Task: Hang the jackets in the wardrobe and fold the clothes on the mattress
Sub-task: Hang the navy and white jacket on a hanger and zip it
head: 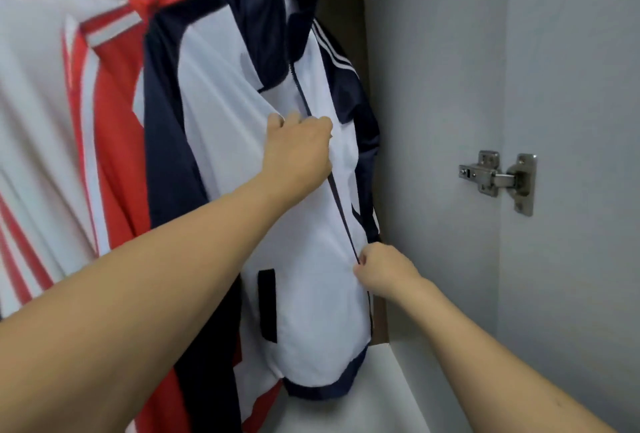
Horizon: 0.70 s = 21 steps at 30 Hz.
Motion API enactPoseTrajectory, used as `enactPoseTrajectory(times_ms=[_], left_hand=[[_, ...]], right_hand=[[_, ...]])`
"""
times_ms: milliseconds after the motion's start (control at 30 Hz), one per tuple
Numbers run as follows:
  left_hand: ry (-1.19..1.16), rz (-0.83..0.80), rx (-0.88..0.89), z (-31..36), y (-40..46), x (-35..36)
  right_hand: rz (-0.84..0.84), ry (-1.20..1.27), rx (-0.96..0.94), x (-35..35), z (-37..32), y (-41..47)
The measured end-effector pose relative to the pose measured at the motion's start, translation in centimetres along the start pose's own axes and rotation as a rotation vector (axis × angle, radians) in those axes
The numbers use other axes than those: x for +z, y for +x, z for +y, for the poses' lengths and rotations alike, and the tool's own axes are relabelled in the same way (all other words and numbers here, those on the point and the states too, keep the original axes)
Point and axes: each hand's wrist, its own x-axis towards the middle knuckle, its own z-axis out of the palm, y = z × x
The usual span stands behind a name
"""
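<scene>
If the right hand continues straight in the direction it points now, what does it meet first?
Probably the navy and white jacket: the right hand already pinches it at the zipper. Depth behind is unclear.

The navy-and-white jacket [304,224] hangs hard against the right end of the wardrobe, its navy sleeve touching or nearly touching the grey side wall [426,121], so no clear passage shows on that side; left of the jacket a red-and-white jacket [69,121] presses close, the garments overlapping with no gap between them; below the jacket's hem a white shelf [363,408] lies bare, giving open room beneath; right of the jacket, past the wall's edge, a metal hinge [498,179] juts out from the grey panel; both forearms cross the space in front of the jacket.
</scene>
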Motion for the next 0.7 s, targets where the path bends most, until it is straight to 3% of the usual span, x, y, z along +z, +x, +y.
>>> enactPoseTrajectory(times_ms=[67,200,300,533,600,700], left_hand=[[0.054,0.069,0.061,-0.8,1.8,-0.7],[0.085,0.013,0.261,-0.3,4.1,-1.9],[0.101,0.064,0.255,-0.2,5.4,-3.0],[0.291,0.289,0.079,-5.0,10.7,-5.3],[0.246,0.231,0.063,-5.2,11.9,-5.7],[0.251,0.092,0.137,-4.9,13.5,-6.3]], right_hand=[[-0.001,0.140,-0.035,-1.6,-1.1,0.3],[0.287,0.436,-0.213,-6.0,-6.2,2.7],[0.428,0.351,-0.255,-7.9,-8.4,5.1],[0.088,0.084,-0.125,-10.4,-9.1,7.4],[0.126,0.203,-0.185,-12.5,-10.6,7.8],[0.315,0.403,-0.323,-15.8,-13.8,8.1]])
